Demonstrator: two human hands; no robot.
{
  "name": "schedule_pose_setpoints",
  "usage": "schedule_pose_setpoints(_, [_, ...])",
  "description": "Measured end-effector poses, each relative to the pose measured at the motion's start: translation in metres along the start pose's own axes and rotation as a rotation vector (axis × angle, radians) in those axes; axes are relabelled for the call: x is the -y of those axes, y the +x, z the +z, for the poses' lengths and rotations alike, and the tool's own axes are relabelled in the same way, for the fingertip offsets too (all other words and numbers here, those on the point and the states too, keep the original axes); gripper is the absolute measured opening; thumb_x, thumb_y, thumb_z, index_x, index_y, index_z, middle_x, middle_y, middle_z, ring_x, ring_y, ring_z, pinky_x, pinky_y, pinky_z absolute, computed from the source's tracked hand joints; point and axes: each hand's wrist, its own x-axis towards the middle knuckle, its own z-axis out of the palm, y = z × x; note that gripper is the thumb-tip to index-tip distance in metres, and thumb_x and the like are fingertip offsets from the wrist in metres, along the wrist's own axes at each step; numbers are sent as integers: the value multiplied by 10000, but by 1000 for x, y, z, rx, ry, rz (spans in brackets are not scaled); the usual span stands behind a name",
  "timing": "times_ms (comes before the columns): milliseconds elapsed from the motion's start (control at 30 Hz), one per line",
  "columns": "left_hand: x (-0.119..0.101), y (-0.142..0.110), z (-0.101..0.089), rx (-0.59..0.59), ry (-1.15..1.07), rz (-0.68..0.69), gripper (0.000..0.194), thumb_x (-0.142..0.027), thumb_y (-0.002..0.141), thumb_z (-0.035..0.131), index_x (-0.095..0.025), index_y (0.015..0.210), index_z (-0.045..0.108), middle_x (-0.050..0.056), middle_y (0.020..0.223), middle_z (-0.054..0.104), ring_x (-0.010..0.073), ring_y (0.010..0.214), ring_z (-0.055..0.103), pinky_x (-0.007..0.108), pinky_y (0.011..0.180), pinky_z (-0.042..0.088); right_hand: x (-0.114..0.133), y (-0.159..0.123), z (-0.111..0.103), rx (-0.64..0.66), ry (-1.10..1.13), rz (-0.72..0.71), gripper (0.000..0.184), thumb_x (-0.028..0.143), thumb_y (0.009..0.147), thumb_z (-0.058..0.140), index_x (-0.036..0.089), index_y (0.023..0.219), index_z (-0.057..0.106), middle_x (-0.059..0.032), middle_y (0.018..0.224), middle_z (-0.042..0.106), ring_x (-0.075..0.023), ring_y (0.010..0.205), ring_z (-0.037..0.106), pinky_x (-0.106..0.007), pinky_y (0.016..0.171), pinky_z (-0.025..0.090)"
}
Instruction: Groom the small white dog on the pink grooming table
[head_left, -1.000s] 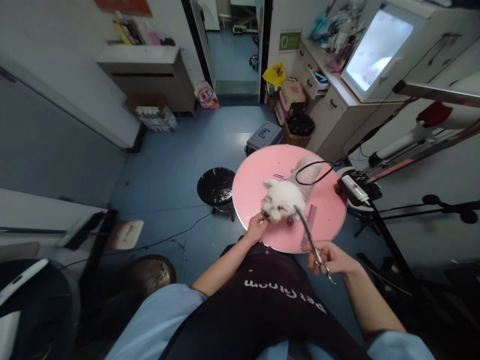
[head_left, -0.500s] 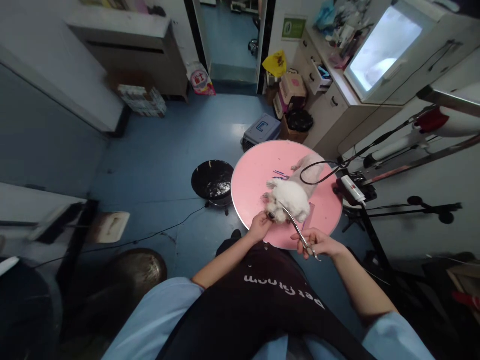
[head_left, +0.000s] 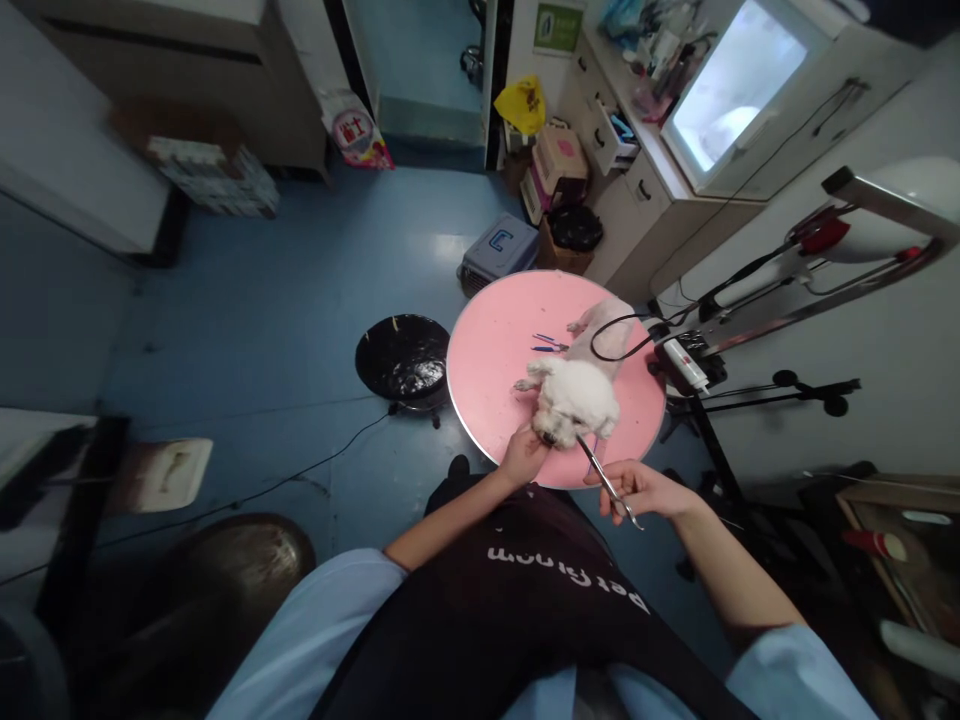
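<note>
A white dog (head_left: 579, 395) lies on a round pink table (head_left: 487, 350), its head toward me and its body clipped short. My left hand (head_left: 525, 455) is closed at the dog's chin, its fingers partly hidden under the muzzle. Fingers of my right hand (head_left: 634, 488) are closed around the handles of a pair of scissors (head_left: 600, 470). The blades look nearly together, and their tips touch or almost touch the fur beside the dog's muzzle. On the table behind the head lies a blue-handled tool (head_left: 550, 345).
A black cable loop (head_left: 615, 340) hangs over the dog's back. Grooming arms (head_left: 795, 270) reach in from the right. A black round stool (head_left: 403, 358) stands left of the table, a grey pet carrier (head_left: 501, 250) behind it. A cord (head_left: 315, 467) crosses the floor.
The dog's head has lifted and turned more toward me, its face now showing. The scissor tips have shifted from over the face to beside the muzzle. The view has turned slightly.
</note>
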Motion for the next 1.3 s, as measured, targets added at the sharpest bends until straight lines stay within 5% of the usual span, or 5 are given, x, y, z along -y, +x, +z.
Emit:
schedule_pose_setpoints(467, [11, -3, 4, 72, -13, 30, 135, -227, 842, 588, -165, 875, 703, 80, 900, 654, 203, 885, 635, 342, 832, 524, 2, -4, 14, -90, -2, -41, 642, 335, 706, 822, 145, 1273, 587, -86, 921, 725, -129, 707, 701, -207, 644, 535])
schedule_pose_setpoints(633, [10, -2, 6, 83, -60, 36, 128, -241, 843, 592, -176, 849, 702, 84, 908, 661, 219, 917, 635, 356, 863, 515, 5, -6, 19, -103, -21, 67, 641, 262, 724, 815, 157, 1304, 565, -76, 881, 728, -120, 672, 693, -207, 623, 536])
schedule_pose_setpoints(767, [9, 0, 4, 98, 7, 57, 122, -228, 832, 593, -173, 826, 703, 83, 875, 664, 214, 878, 624, 353, 827, 514, 8, -5, 20, -123, 8, -8, 629, 290, 715, 824, 145, 1279, 586, -96, 933, 727, -130, 714, 701, -221, 662, 546])
schedule_pose_setpoints(1000, [5, 3, 2, 72, -57, 46, 166, -209, 791, 596, -187, 911, 709, 90, 949, 681, 222, 937, 633, 371, 877, 504, 10, -4, 28, -68, -32, 134, 641, 240, 724, 820, 190, 1309, 563, -77, 941, 727, -118, 727, 696, -217, 677, 550])
schedule_pose_setpoints(1300, [-3, 9, -7, 0, -163, -72, 180, -308, 819, 554, -166, 834, 662, 66, 871, 706, 206, 835, 641, 337, 787, 518, 3, -16, -1, 7, 63, -37, 643, 286, 691, 833, 141, 1272, 598, -103, 937, 737, -131, 705, 697, -217, 648, 536])
